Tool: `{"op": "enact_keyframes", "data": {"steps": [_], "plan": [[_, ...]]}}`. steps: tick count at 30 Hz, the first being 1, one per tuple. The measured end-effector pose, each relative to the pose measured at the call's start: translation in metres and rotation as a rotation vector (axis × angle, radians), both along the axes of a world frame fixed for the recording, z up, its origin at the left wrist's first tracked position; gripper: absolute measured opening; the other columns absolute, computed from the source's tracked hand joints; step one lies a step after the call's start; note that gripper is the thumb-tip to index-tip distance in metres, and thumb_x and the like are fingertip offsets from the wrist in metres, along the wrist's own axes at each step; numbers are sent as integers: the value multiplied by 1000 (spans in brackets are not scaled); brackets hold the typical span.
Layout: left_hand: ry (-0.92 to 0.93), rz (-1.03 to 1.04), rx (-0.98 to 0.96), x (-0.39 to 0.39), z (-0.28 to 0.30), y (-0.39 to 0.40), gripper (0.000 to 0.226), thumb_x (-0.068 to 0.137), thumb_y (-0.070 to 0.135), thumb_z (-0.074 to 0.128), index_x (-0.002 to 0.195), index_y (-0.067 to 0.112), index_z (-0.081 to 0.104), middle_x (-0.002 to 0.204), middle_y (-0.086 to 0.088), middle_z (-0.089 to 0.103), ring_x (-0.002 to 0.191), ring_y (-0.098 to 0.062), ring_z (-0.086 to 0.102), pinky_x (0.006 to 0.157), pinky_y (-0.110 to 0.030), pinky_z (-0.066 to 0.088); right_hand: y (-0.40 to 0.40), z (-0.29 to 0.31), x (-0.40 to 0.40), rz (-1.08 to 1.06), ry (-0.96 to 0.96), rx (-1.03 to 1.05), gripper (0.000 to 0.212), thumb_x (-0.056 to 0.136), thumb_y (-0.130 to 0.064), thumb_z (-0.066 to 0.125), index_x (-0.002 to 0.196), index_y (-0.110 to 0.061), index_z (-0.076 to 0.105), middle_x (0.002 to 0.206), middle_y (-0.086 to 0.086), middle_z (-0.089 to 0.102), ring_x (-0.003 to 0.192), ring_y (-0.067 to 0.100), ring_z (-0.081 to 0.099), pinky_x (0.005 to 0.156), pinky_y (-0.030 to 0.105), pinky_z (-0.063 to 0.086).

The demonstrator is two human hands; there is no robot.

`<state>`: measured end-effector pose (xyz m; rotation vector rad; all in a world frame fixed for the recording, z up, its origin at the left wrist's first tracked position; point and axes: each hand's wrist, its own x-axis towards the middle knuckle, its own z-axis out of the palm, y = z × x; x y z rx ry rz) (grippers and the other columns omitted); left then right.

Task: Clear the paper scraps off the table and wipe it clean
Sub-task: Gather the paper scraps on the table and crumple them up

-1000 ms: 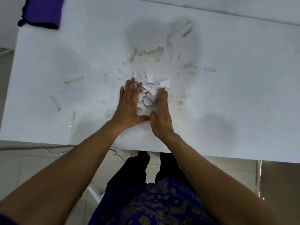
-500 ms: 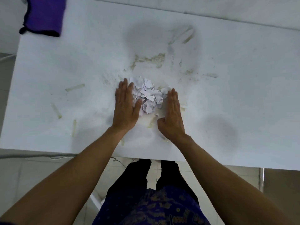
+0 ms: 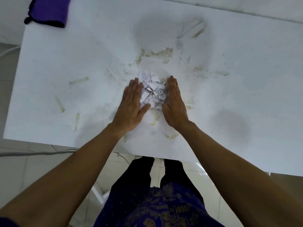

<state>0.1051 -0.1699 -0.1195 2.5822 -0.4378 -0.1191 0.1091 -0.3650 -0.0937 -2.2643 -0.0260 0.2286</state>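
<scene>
The white bench [image 3: 65, 63] fills most of the view, smeared with yellowish residue and strips of old tape. A purple cloth [image 3: 49, 10] lies on its far-left corner, well apart from the work. Both hands stand flat-fingered and unclenched, the left hand [image 3: 131, 105] and right hand [image 3: 175, 104] cupping a heap of paper scraps [image 3: 152, 90] between them at mid-bench. The scraps look light, crumpled and loose; they would likely scatter if pinched, so scooping from both sides underneath seems best. The near edge lies close behind the wrists, with open room on the left and right for sweeping.
</scene>
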Motion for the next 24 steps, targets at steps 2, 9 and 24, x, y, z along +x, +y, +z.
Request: {"op": "enact_keyframes", "data": {"steps": [2, 9, 24], "plan": [[-1, 25, -10, 6, -2, -13, 66, 107, 39, 33, 158, 1, 14, 167, -16, 7, 156, -25, 1, 126, -45, 9, 4, -2, -3, 24, 21, 23, 79, 87, 3, 47, 157, -9, 12, 165, 2, 8, 153, 15, 4, 124, 26, 8], [67, 373, -382, 15, 26, -23, 52, 109, 29, 34, 157, 12, 25, 166, -4, 21, 154, -14, 14, 125, -29, 15, -8, 13, -3, -26, -39, -15, 80, 79, -15, 39, 156, -7, 18, 165, 8, 13, 153, 19, 9, 124, 40, 17], [-125, 301, -174, -88, 40, 3, 25, 95, 14, 58, 119, 8, 63, 118, -5, 62, 109, -25, 58, 94, -37, 48, -9, 18, -68, -135, -202, -174, 19, 81, -9, 65, 100, -8, 64, 98, 1, 60, 93, 20, 56, 77, 33, 50]]}}
